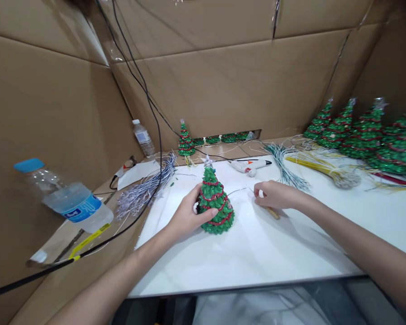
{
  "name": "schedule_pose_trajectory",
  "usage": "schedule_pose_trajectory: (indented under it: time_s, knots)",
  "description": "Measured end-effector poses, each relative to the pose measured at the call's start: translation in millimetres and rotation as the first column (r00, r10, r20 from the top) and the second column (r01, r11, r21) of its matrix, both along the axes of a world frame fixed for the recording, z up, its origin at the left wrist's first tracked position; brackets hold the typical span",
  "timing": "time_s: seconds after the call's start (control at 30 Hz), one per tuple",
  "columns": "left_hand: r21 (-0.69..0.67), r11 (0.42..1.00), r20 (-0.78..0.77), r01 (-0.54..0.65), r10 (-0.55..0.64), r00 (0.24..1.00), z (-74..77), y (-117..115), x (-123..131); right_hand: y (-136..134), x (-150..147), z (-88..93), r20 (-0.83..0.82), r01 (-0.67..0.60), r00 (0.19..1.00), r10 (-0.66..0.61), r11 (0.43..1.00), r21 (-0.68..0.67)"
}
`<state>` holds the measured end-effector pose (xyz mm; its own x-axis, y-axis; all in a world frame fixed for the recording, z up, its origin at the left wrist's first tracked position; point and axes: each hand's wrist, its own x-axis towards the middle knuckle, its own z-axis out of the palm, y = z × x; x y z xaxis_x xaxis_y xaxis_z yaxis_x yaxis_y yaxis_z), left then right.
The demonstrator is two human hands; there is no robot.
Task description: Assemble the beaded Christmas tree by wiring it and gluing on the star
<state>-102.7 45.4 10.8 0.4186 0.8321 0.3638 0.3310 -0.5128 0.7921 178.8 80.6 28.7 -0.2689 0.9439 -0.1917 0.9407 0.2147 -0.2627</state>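
Note:
My left hand [191, 212] is wrapped around the side of a small green Christmas tree [217, 205] with red garlands and a pale star on top. The tree stands on the white tabletop [243, 257], tilted slightly. To its right, my right hand [275, 194] is closed in a pinch on a thin tool with a wooden handle [273, 213]. The handle pokes out below the palm; the fingers hide the tool's middle. A thin dark wire [237, 190] runs from the tree toward my right fingertips; whether they touch it I cannot tell.
A glue gun [246, 167] lies behind the hands. Wire bundles in green-white [286, 167], yellow [311, 166] and lilac [149, 187] lie around. Several finished trees [362, 131] stand right, one tree [185, 141] at the back. A bottle [77, 203] and black cable [159, 135] are left.

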Motion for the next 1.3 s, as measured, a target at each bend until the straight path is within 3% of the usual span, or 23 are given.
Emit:
schedule_pose_trajectory:
  time_s: [0.17, 0.4, 0.67, 0.8, 1.03, 1.2, 1.3]
  knots:
    - [-0.007, 1.000, -0.003, 0.006, -0.006, 1.000, -0.9, 1, -1, 17, 9, 2.5, -0.059, -0.062, 0.996, 0.061, 0.998, -0.021]
    - [-0.010, 1.000, -0.005, 0.004, -0.004, 1.000, -0.2, 1, -1, 85, 48, 0.2, 0.048, 0.051, 0.997, -0.065, 0.964, 0.263]
    - [-0.030, 0.999, 0.008, 0.012, -0.012, 1.000, -0.4, 0, -1, 129, 61, -28.9, 0.194, -0.237, 0.964, 0.181, 0.915, 0.327]
    - [-0.035, 0.999, 0.017, 0.023, -0.023, 1.000, 0.0, 0, -2, 133, 59, -40.1, 0.220, -0.284, 0.953, 0.209, 0.870, 0.404]
    - [-0.017, 1.000, -0.002, 0.008, -0.008, 1.000, -0.6, -2, -2, 121, 54, -49.2, 0.211, -0.229, 0.970, 0.124, 0.762, 0.606]
    - [-0.011, 1.000, -0.002, -0.003, 0.002, 1.000, 0.0, -2, -1, 105, 51, -37.7, 0.106, -0.106, 0.994, 0.040, 0.672, 0.733]
    - [-0.017, 1.000, 0.005, 0.005, -0.005, 1.000, -0.4, -1, -1, 91, 47, -24.9, 0.038, -0.056, 0.998, 0.044, 0.567, 0.822]
